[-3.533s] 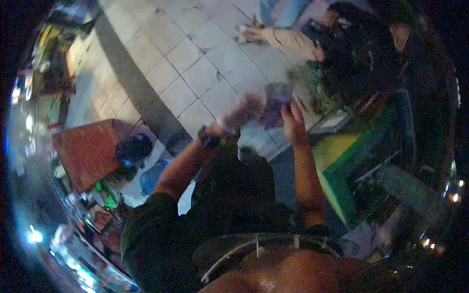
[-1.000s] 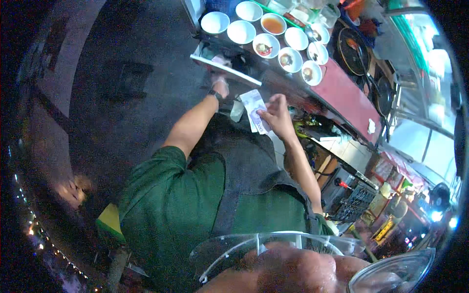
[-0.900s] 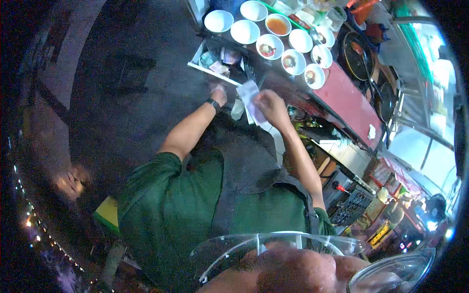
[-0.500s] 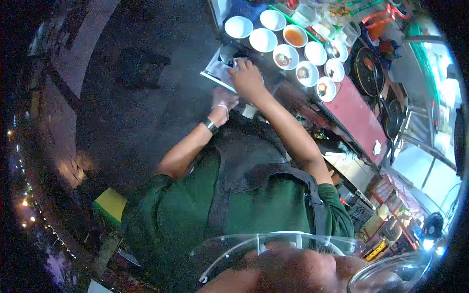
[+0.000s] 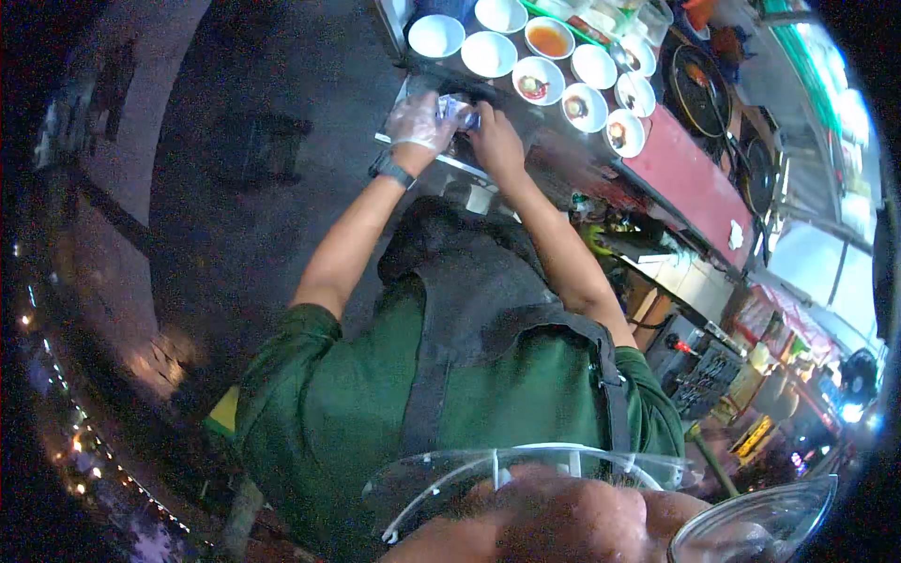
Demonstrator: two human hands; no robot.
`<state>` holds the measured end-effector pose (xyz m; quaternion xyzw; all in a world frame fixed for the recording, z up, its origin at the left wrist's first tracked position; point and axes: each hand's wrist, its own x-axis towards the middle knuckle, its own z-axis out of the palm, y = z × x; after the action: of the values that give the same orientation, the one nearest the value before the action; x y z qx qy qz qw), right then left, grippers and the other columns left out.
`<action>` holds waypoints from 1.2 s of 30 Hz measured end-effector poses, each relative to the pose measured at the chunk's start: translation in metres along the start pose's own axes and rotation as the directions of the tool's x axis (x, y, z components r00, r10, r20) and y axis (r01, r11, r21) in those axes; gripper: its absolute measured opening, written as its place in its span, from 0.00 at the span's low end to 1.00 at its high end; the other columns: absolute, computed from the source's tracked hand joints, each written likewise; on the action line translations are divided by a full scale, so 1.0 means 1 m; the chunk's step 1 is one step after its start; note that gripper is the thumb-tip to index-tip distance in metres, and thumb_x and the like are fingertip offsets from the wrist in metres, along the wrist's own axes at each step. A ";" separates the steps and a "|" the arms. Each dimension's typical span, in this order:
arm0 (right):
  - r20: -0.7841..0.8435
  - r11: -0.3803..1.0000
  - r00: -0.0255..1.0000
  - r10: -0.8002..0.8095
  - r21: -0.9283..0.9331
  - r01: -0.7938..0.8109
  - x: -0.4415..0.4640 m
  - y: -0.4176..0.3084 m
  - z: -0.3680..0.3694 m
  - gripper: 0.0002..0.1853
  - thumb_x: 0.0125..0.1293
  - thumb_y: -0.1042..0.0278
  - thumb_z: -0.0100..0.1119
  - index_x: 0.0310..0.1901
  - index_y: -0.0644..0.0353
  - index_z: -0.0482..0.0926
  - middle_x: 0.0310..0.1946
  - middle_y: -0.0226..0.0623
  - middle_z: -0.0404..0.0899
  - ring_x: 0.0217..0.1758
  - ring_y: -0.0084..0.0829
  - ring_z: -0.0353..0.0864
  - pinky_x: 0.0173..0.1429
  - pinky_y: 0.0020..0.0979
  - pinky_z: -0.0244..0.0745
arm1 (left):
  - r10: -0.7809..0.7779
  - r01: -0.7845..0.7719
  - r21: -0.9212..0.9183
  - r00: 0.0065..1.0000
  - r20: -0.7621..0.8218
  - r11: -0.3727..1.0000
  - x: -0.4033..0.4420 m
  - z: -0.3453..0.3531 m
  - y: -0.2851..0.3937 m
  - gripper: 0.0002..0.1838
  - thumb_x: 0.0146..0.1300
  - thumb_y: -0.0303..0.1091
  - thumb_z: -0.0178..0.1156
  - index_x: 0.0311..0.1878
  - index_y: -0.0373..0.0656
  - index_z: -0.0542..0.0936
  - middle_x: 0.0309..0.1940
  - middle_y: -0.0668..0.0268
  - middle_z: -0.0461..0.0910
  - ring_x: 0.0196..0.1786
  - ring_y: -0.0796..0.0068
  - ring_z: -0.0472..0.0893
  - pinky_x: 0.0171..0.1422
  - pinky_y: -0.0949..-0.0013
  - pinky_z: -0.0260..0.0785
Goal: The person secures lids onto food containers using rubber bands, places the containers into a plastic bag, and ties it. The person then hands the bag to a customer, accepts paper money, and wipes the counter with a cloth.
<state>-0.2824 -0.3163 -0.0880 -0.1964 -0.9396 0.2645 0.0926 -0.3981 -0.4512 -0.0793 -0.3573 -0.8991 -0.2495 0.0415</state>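
Note:
Both hands are over an open drawer (image 5: 460, 169) below the counter's left end. My left hand (image 5: 419, 123), in a clear plastic glove with a dark watch at the wrist, is closed on one side of some purple and white banknotes (image 5: 456, 110). My right hand (image 5: 495, 139), bare, has its fingers closed at the other side of the same banknotes. The hands and notes hide much of the drawer's inside.
Several white bowls (image 5: 489, 54) stand on the counter just beyond the drawer, one with orange liquid (image 5: 549, 39). A red board (image 5: 690, 178) lies to their right, near dark pans (image 5: 696, 89). Dark floor (image 5: 253, 216) stretches out on the left.
The view has turned from a tiled floor to the counter. My right hand has brought the banknotes to the drawer, and my left hand has moved up from the drawer's front onto them.

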 end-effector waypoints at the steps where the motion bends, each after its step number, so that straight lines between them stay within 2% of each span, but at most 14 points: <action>1: 0.034 1.000 0.999 0.020 -0.001 -0.020 0.000 0.004 0.009 0.30 0.63 0.67 0.67 0.66 0.61 0.68 0.47 0.53 0.78 0.50 0.55 0.81 0.50 0.49 0.79 | 0.019 -0.019 0.002 1.000 0.001 1.000 0.009 0.008 -0.001 0.18 0.56 0.44 0.70 0.43 0.42 0.81 0.36 0.51 0.84 0.45 0.45 0.82 0.53 0.48 0.74; 3: 0.040 1.000 0.999 -0.002 0.007 0.002 -0.009 0.003 0.006 0.31 0.62 0.71 0.67 0.66 0.62 0.67 0.49 0.56 0.77 0.52 0.58 0.79 0.54 0.51 0.76 | -0.145 0.142 0.040 0.986 0.081 0.989 0.018 0.031 -0.002 0.16 0.56 0.43 0.70 0.41 0.42 0.83 0.36 0.52 0.85 0.44 0.45 0.84 0.52 0.47 0.74; 6: 0.071 0.988 0.997 0.035 0.151 -0.045 -0.025 0.009 -0.001 0.28 0.62 0.74 0.62 0.64 0.62 0.69 0.50 0.58 0.77 0.53 0.58 0.79 0.56 0.53 0.77 | 0.008 -0.016 -0.131 0.998 -0.068 0.991 0.020 0.073 -0.046 0.14 0.55 0.44 0.70 0.39 0.46 0.85 0.37 0.51 0.86 0.45 0.46 0.85 0.52 0.49 0.75; 7: 0.122 0.981 0.991 0.059 0.176 -0.080 -0.033 0.009 -0.008 0.28 0.61 0.76 0.62 0.64 0.63 0.68 0.51 0.57 0.77 0.54 0.60 0.78 0.57 0.52 0.77 | -0.106 0.121 -0.133 0.988 0.110 0.984 0.024 0.059 -0.043 0.13 0.55 0.45 0.71 0.40 0.49 0.86 0.39 0.50 0.86 0.45 0.50 0.85 0.50 0.51 0.77; 8: 0.117 0.979 0.990 0.079 0.177 -0.099 -0.040 0.016 -0.007 0.28 0.61 0.76 0.62 0.64 0.63 0.68 0.51 0.57 0.77 0.54 0.60 0.78 0.57 0.52 0.77 | -0.136 0.163 -0.181 0.979 0.154 0.970 0.027 0.053 -0.047 0.09 0.59 0.36 0.68 0.43 0.47 0.87 0.41 0.56 0.87 0.42 0.51 0.85 0.51 0.54 0.78; 13: 0.070 0.989 0.997 -0.021 0.148 0.010 -0.048 0.035 0.000 0.23 0.59 0.75 0.66 0.57 0.63 0.73 0.51 0.52 0.77 0.55 0.55 0.79 0.56 0.51 0.77 | 0.108 -0.102 -0.213 0.994 0.018 0.972 0.027 0.011 -0.066 0.08 0.56 0.32 0.68 0.41 0.47 0.87 0.41 0.56 0.85 0.44 0.53 0.85 0.50 0.54 0.78; 22: 0.043 0.994 0.997 -0.059 -0.085 0.062 -0.028 0.037 0.003 0.28 0.47 0.66 0.79 0.50 0.60 0.78 0.47 0.49 0.74 0.53 0.51 0.77 0.55 0.46 0.79 | 0.436 -0.434 -0.051 0.899 0.033 0.899 0.033 -0.013 -0.089 0.07 0.55 0.27 0.60 0.29 0.49 0.86 0.32 0.59 0.83 0.38 0.52 0.83 0.46 0.51 0.77; 24: 0.053 0.990 0.998 -0.036 -0.137 0.043 -0.024 0.036 0.003 0.27 0.47 0.65 0.79 0.49 0.60 0.79 0.47 0.49 0.74 0.52 0.50 0.78 0.53 0.46 0.80 | 0.493 -0.534 0.138 0.834 0.247 0.834 0.034 -0.016 -0.086 0.08 0.56 0.26 0.59 0.27 0.50 0.86 0.35 0.63 0.83 0.42 0.57 0.83 0.47 0.51 0.76; 26: 0.069 0.973 0.998 0.004 -0.230 0.012 -0.022 0.035 0.011 0.18 0.54 0.66 0.72 0.47 0.60 0.81 0.48 0.49 0.74 0.52 0.49 0.78 0.50 0.48 0.80 | 0.495 -0.557 0.117 0.802 0.335 0.823 0.028 -0.005 -0.095 0.11 0.56 0.25 0.58 0.36 0.51 0.88 0.40 0.65 0.85 0.49 0.58 0.84 0.54 0.50 0.74; 28: 0.052 0.963 0.999 0.002 -0.268 0.012 -0.020 0.037 0.022 0.15 0.57 0.67 0.67 0.46 0.61 0.82 0.48 0.49 0.74 0.51 0.50 0.78 0.50 0.49 0.80 | 0.610 -0.609 -0.062 0.774 0.170 0.791 0.025 0.000 -0.087 0.25 0.50 0.17 0.55 0.49 0.53 0.87 0.43 0.63 0.87 0.49 0.52 0.84 0.55 0.51 0.75; 29: 0.040 0.951 0.999 0.002 -0.309 0.010 -0.021 0.038 0.026 0.12 0.61 0.68 0.62 0.45 0.61 0.82 0.48 0.50 0.74 0.51 0.50 0.78 0.49 0.49 0.80 | 0.555 -0.564 -0.055 0.781 0.287 0.824 0.022 -0.010 -0.083 0.33 0.49 0.17 0.54 0.61 0.50 0.81 0.52 0.58 0.85 0.56 0.50 0.82 0.62 0.51 0.73; 32: 0.047 0.965 0.999 0.029 -0.263 -0.015 -0.021 0.037 0.027 0.12 0.64 0.69 0.55 0.45 0.62 0.82 0.49 0.50 0.74 0.52 0.51 0.78 0.50 0.49 0.80 | 0.439 -0.434 -0.073 0.872 0.217 0.898 0.018 -0.018 -0.077 0.36 0.52 0.21 0.54 0.69 0.48 0.74 0.61 0.53 0.80 0.63 0.49 0.78 0.70 0.48 0.66; 34: 0.052 0.969 0.996 0.072 -0.239 -0.058 -0.022 0.031 0.020 0.12 0.63 0.69 0.56 0.46 0.63 0.82 0.49 0.51 0.74 0.52 0.51 0.78 0.50 0.50 0.80 | 0.486 -0.461 -0.189 0.867 0.111 0.867 0.009 -0.026 -0.074 0.36 0.52 0.24 0.55 0.70 0.41 0.70 0.63 0.48 0.76 0.68 0.46 0.73 0.74 0.46 0.62; 36: 0.058 0.971 0.992 0.116 -0.216 -0.101 -0.021 0.030 0.019 0.12 0.63 0.70 0.56 0.46 0.64 0.82 0.49 0.51 0.74 0.52 0.52 0.78 0.50 0.50 0.80 | 0.338 -0.358 -0.122 0.928 -0.160 0.926 -0.012 -0.028 -0.067 0.37 0.55 0.30 0.59 0.72 0.39 0.67 0.67 0.44 0.71 0.72 0.42 0.69 0.77 0.45 0.59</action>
<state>-0.2593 -0.3104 -0.1209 -0.2467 -0.9531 0.1737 0.0233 -0.4366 -0.5129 -0.0860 -0.4958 -0.7951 -0.3285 0.1193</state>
